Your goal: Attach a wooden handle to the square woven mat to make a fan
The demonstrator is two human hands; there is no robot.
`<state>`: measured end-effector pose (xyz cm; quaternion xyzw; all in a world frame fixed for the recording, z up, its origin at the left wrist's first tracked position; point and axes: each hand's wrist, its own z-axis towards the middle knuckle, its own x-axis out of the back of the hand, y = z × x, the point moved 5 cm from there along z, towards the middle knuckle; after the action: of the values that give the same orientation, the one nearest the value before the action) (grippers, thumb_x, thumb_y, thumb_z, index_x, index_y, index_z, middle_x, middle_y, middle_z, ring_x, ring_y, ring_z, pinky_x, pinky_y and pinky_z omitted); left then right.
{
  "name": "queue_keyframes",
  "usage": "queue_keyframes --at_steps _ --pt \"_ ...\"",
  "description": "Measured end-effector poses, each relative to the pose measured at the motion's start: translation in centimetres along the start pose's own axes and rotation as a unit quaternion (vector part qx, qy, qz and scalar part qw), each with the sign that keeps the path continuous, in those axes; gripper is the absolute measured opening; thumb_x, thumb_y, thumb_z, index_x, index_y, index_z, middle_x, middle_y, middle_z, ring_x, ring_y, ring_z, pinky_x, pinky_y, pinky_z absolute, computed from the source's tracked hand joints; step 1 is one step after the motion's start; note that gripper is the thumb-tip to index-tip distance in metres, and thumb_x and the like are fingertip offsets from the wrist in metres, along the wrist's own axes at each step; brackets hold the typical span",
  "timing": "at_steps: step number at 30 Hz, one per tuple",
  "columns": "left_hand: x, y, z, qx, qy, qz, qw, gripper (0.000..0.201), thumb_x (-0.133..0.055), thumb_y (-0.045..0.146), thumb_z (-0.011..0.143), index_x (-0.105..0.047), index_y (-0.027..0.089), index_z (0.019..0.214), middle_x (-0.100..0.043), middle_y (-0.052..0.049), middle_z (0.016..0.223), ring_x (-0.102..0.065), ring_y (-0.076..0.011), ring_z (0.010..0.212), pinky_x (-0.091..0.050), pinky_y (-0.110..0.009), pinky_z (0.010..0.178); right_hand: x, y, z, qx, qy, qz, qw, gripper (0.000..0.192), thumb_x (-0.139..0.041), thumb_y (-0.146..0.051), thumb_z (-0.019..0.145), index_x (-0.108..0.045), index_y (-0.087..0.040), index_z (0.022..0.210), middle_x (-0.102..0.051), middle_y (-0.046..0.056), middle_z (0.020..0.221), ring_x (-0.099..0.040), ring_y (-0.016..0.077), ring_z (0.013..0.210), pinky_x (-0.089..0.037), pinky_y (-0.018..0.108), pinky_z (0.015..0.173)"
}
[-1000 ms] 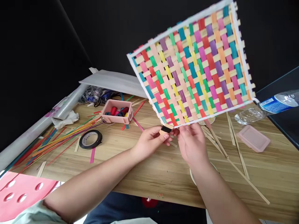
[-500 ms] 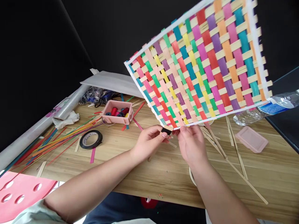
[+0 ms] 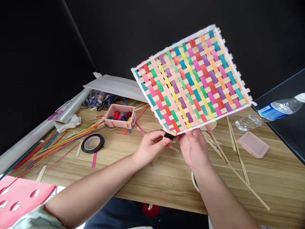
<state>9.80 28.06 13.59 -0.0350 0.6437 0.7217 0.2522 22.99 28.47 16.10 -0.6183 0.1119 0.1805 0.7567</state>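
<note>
A woven panel (image 3: 188,82) of coloured and pale strips, edged in white tape, is held up and tilted away above the table. At its lower left corner is a pale wooden piece wrapped with black tape (image 3: 170,135). My left hand (image 3: 151,144) is closed on that taped piece, thumb on top. Beside it, my right hand (image 3: 194,144) pinches the panel's lower edge near the same corner. Its fingertips are partly hidden. Close to my right wrist, a pale round rim (image 3: 194,181) shows in part.
Left of my hands lie a roll of black tape (image 3: 92,143), coloured strips (image 3: 69,143) and a pink box (image 3: 120,122) with thread spools. To the right are bare strips (image 3: 240,159), a pink lid (image 3: 254,144) and a plastic bottle (image 3: 269,113) lying tilted.
The panel has tipped back and away, so its top edge sits lower and it looks smaller. Both hands keep their grip in nearly the same place.
</note>
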Motion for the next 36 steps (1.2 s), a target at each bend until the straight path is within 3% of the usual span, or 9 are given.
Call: queue_keyframes --at_steps 6,9,12,16,20,24,29,36 --pt "1.1 0.9 0.7 -0.096 0.040 0.089 0.991 0.022 -0.071 0.041 0.079 -0.073 0.019 0.082 -0.068 -0.005 0.086 -0.063 -0.0176 0.084 -0.051 -0.030 0.078 -0.2 1.7 -0.2 -0.020 -0.023 -0.049 0.998 0.039 -0.069 -0.039 0.082 -0.056 -0.031 0.118 -0.063 0.004 0.113 -0.059 0.0187 0.098 -0.050 0.028 0.072" --pt "1.7 1.5 1.1 -0.134 0.065 0.155 0.977 0.025 -0.070 0.044 0.079 -0.074 0.019 0.081 -0.066 -0.007 0.095 -0.061 -0.0212 0.095 -0.048 -0.033 0.087 -0.2 3.1 -0.3 -0.021 -0.050 -0.141 0.988 0.036 -0.068 -0.035 0.082 -0.057 -0.029 0.115 -0.063 0.004 0.112 -0.060 0.0193 0.103 -0.051 0.030 0.080" --pt "2.1 2.0 1.4 -0.147 0.075 0.188 0.968 0.028 -0.068 0.046 0.079 -0.073 0.019 0.075 -0.064 -0.007 0.093 -0.059 -0.0225 0.097 -0.046 -0.034 0.089 -0.4 4.4 -0.3 -0.026 -0.075 -0.256 0.963 0.024 -0.066 -0.030 0.080 -0.061 -0.024 0.103 -0.065 0.005 0.101 -0.063 0.0199 0.095 -0.052 0.031 0.077" --pt "2.3 2.2 1.5 -0.141 0.078 0.204 0.966 0.030 -0.065 0.045 0.082 -0.070 0.018 0.069 -0.062 -0.008 0.094 -0.058 -0.0243 0.099 -0.046 -0.034 0.091 -1.3 4.9 -0.4 -0.004 -0.099 -0.298 0.949 0.010 -0.060 -0.026 0.082 -0.064 -0.021 0.089 -0.068 0.004 0.088 -0.065 0.0190 0.082 -0.052 0.031 0.074" --pt "2.2 1.5 1.7 -0.129 0.046 0.194 0.971 0.028 -0.065 0.044 0.081 -0.074 0.020 0.092 -0.062 -0.010 0.111 -0.056 -0.0268 0.110 -0.045 -0.035 0.095 -1.4 4.5 -0.5 0.027 -0.082 -0.316 0.945 0.011 -0.056 -0.029 0.086 -0.062 -0.020 0.086 -0.070 0.004 0.085 -0.067 0.0204 0.080 -0.052 0.032 0.074" --pt "2.4 0.2 1.9 -0.085 0.059 0.126 0.987 0.050 -0.069 0.045 0.077 -0.061 0.023 0.121 -0.054 -0.012 0.133 -0.049 -0.0292 0.123 -0.046 -0.038 0.096 -0.4 3.4 0.0 0.059 -0.033 -0.334 0.940 0.015 -0.057 -0.034 0.087 -0.061 -0.020 0.083 -0.069 0.005 0.080 -0.066 0.0213 0.075 -0.052 0.033 0.073" --pt "2.8 -1.1 1.5 0.011 0.118 0.072 0.990 0.043 -0.065 0.047 0.078 -0.059 0.022 0.113 -0.056 -0.011 0.132 -0.052 -0.0267 0.121 -0.044 -0.040 0.100 0.8 2.0 0.8 0.083 0.006 -0.327 0.941 0.021 -0.057 -0.040 0.086 -0.061 -0.020 0.082 -0.071 0.010 0.088 -0.068 0.0241 0.084 -0.054 0.036 0.079" --pt "3.0 -2.1 1.4 0.058 0.150 0.067 0.985 0.038 -0.060 0.051 0.080 -0.057 0.022 0.104 -0.061 -0.009 0.122 -0.061 -0.0232 0.106 -0.048 -0.038 0.089 1.1 1.5 0.9 0.087 0.022 -0.315 0.945 0.029 -0.059 -0.049 0.084 -0.061 -0.019 0.083 -0.071 0.011 0.088 -0.069 0.0253 0.086 -0.056 0.036 0.079"
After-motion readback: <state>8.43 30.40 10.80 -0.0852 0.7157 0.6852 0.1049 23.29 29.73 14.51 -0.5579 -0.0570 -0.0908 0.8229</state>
